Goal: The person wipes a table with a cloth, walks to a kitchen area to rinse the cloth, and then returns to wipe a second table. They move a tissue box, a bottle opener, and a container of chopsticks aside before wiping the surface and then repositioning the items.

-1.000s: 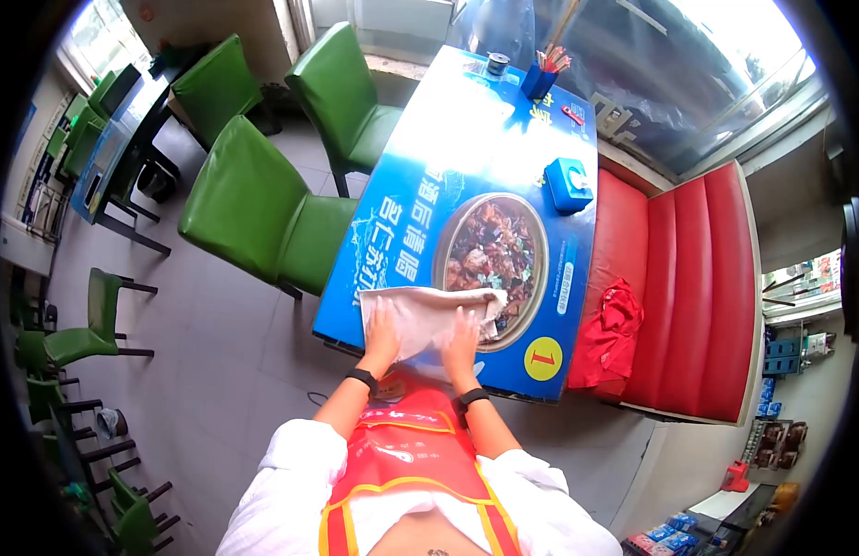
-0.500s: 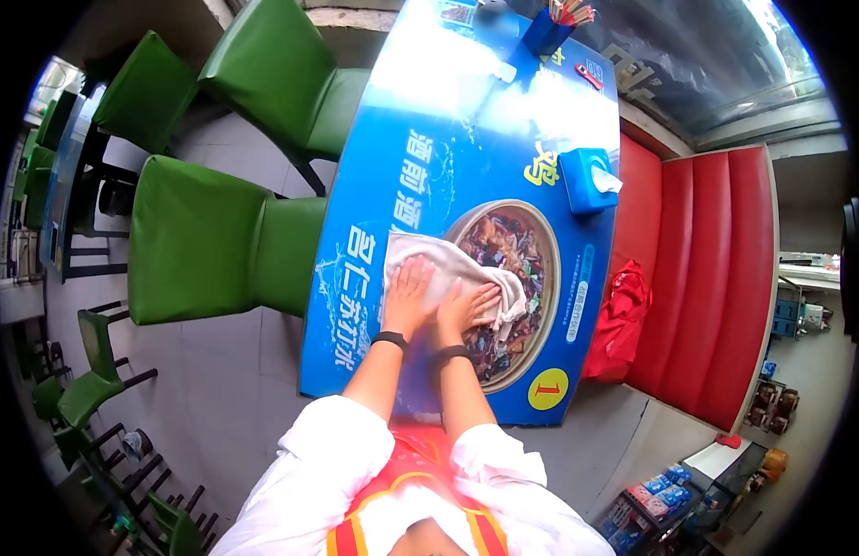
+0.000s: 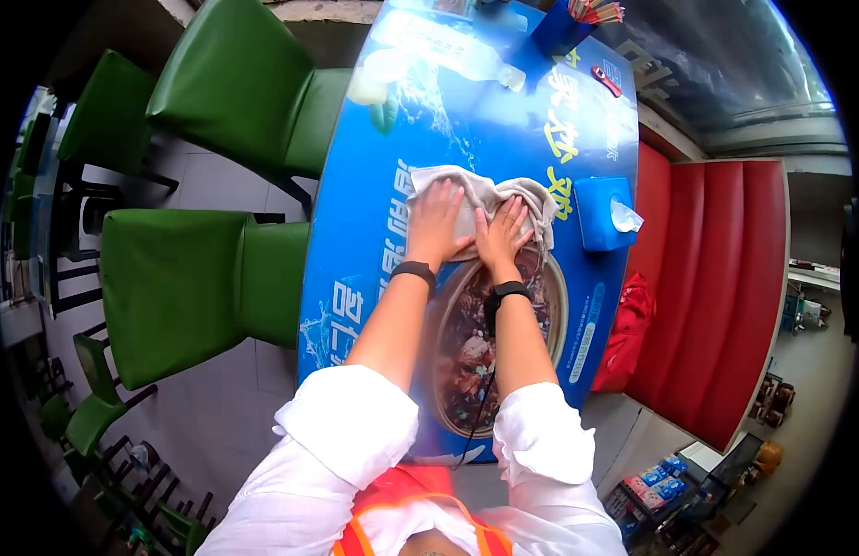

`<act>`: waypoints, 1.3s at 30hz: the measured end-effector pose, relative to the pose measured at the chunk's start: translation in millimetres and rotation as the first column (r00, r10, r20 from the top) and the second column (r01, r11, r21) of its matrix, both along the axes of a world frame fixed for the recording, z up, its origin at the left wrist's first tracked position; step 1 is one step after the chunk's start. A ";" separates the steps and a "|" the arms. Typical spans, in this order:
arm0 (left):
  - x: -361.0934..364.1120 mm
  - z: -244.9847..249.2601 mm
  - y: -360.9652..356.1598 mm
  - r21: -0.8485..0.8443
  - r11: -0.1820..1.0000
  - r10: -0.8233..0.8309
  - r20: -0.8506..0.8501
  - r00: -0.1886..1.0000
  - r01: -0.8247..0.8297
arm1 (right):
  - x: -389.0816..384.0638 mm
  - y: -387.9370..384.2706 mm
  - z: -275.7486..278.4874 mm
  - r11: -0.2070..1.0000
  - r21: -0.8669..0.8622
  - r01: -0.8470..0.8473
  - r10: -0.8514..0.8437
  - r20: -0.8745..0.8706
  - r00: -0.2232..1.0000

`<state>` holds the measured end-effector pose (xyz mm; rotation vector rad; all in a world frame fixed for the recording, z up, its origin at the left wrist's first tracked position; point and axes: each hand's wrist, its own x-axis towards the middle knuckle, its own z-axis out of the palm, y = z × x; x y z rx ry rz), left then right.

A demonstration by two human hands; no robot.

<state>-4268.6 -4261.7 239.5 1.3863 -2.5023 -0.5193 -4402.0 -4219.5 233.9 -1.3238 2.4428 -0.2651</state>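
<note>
Both hands press on a pale, crumpled cloth (image 3: 480,196) lying on the blue printed table (image 3: 355,204). My left hand (image 3: 436,222) is spread flat on the cloth's left part, fingers apart and pointing away from me. My right hand (image 3: 502,233) lies flat beside it, fingers spread over the cloth's right part. The cloth's far edge shows beyond the fingertips, and its right end bunches up past my right hand. Under my forearms is the table's printed picture of a bowl of food (image 3: 468,357).
On the table's right side is a blue tissue box (image 3: 604,215); farther back are a blue holder of sticks (image 3: 564,28) and a small red object (image 3: 606,82). Green chairs (image 3: 174,292) line the left. A red bench (image 3: 703,278) with red fabric (image 3: 626,338) is at the right.
Both hands and the cloth have moved away from my body, toward the table's far end. My arms are stretched out farther, and the head view has shifted a little.
</note>
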 end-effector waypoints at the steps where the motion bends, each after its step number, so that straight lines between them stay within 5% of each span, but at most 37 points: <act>1: -7.3 -0.1 -10.1 -0.043 0.999 0.015 -0.050 0.999 -0.017 | -8.4 -13.3 1.7 1.000 0.000 -0.013 0.013 0.027 1.000; 5: -27.9 -2.7 -42.6 -0.072 0.997 0.026 0.009 1.000 -0.025 | -37.2 -53.3 -7.3 0.998 -0.034 -0.059 0.060 0.038 0.997; 13: -80.1 -0.5 -131.5 0.096 0.995 -0.027 0.107 0.994 0.017 | -120.0 -155.3 -9.4 0.956 -0.293 -0.020 0.145 0.412 0.900; 19: -109.6 -1.8 -173.3 0.120 0.993 -0.032 0.166 0.986 0.012 | -131.8 -217.8 -10.1 0.931 -0.350 0.107 0.050 0.412 0.910; 23: -120.2 -10.7 -186.9 0.123 0.992 -0.021 0.159 0.987 0.002 | -122.3 -249.9 -19.7 0.925 -0.370 -0.080 0.220 0.352 0.910; 26: -116.4 -15.0 -183.1 -0.029 0.999 0.021 0.067 0.998 -0.019 | -72.4 -257.7 -22.8 0.864 -0.365 -0.346 0.419 0.141 0.897; 29: -101.5 -3.3 -172.3 0.142 0.990 -0.014 -0.003 1.000 0.015 | -57.8 -249.7 -15.2 0.840 -0.356 -0.410 0.475 0.117 0.872; 35: -59.1 -5.2 -132.2 0.109 0.994 -0.005 0.079 0.997 -0.004 | -13.9 -211.9 -8.5 0.782 -0.433 -0.447 0.562 0.183 0.807; 37: -38.2 -3.4 -115.1 -0.077 0.997 0.006 0.046 0.999 -0.002 | 6.3 -195.1 -4.7 0.746 -0.474 -0.467 0.602 0.183 0.777; 39: -15.3 12.8 -98.0 0.084 0.996 -0.017 0.072 0.997 0.011 | 27.3 -174.8 4.0 0.720 -0.483 -0.499 0.639 0.181 0.747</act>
